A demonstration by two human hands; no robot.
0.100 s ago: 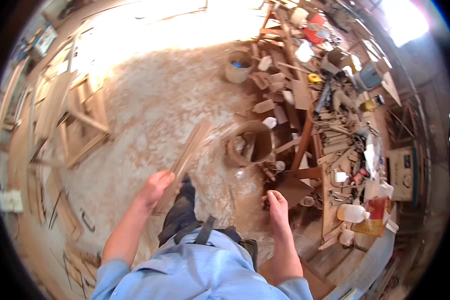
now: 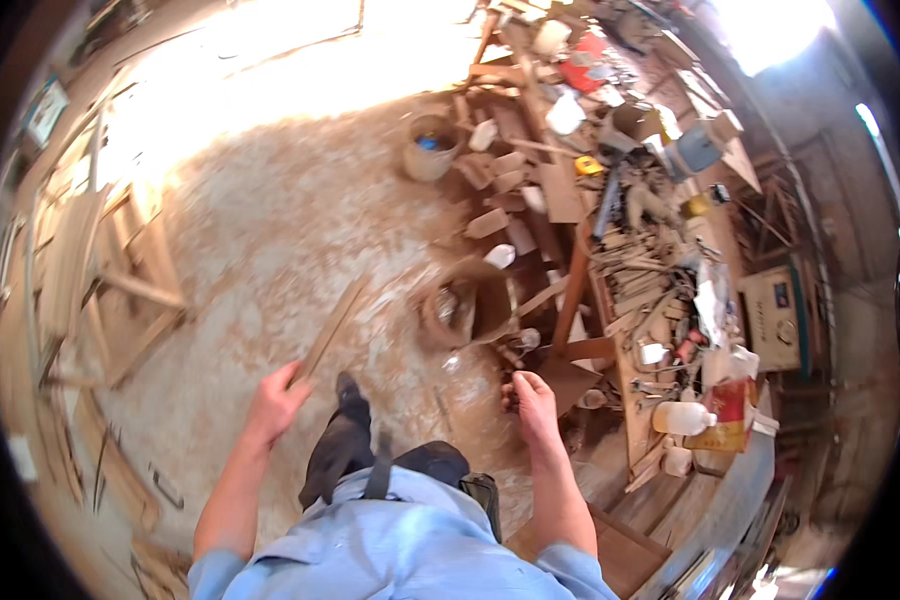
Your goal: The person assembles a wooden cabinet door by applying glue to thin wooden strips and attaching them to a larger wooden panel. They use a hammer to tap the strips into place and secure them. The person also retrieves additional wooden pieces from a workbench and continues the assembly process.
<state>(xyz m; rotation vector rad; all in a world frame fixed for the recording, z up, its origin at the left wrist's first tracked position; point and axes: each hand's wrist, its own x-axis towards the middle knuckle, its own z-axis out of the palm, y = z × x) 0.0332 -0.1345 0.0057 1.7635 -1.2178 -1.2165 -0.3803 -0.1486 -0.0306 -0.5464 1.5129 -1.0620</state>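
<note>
- Your left hand (image 2: 273, 403) was closed round the near end of a long, thin wooden strip (image 2: 328, 331), a flat pale slat that ran up and away from your fingers over the dusty floor; its far end was smeared by motion blur
- Your right hand (image 2: 533, 397) hung just beside the round tub, fingers curled inward; whether they gripped anything small and dark there, you could not tell
- The round tub (image 2: 465, 300), a worn, brownish vessel with a thick rim, sat on the floor between the strip and the workbench; its contents were too blurred to make out
- The floor (image 2: 270, 230) around the tub was rough and pale, strewn with sawdust and washed out by glare farther off
- Beyond the tub stood a small bucket (image 2: 430, 147), cylindrical, with something blue inside
- On the tub's right ran a cluttered workbench (image 2: 660, 300), heaped with tools and offcuts that blended together; a white plastic jug (image 2: 682, 418) lay at its near end
- Well to the tub's left leaned wooden frames (image 2: 120, 290), straight-edged and bare, partly cut off by the dark rim of the view
- Your light blue shirt (image 2: 400, 540) hid the floor beneath you
</note>
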